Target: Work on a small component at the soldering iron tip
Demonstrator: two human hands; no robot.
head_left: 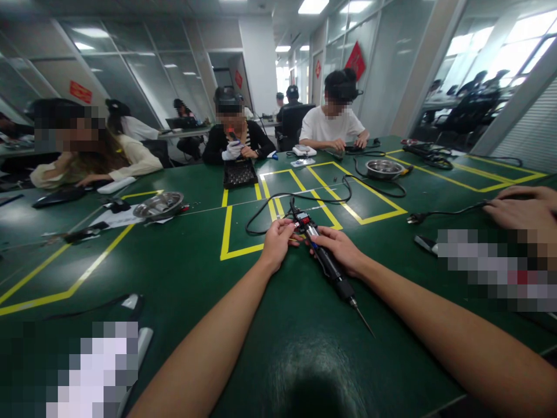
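A black electric screwdriver [328, 261] lies slantwise in front of me, its long thin bit [364, 321] pointing back towards me and to the right. My right hand [337, 247] is wrapped around the upper part of its body. At the far end, a red part [303, 220] and thin wires show, and the black power cord [300, 203] leads off from there. My left hand [281, 241] is closed in a pinch beside this end, fingertips near the wires. What exactly sits between those fingertips is too small to make out.
Yellow tape [246, 252] marks boxes on the green table [195, 302]. Metal bowls [385, 168] [159, 204] stand left and right. A black tray [240, 174] is across from me. Another person's hands [522, 215] hold a cord at right. Several people sit around.
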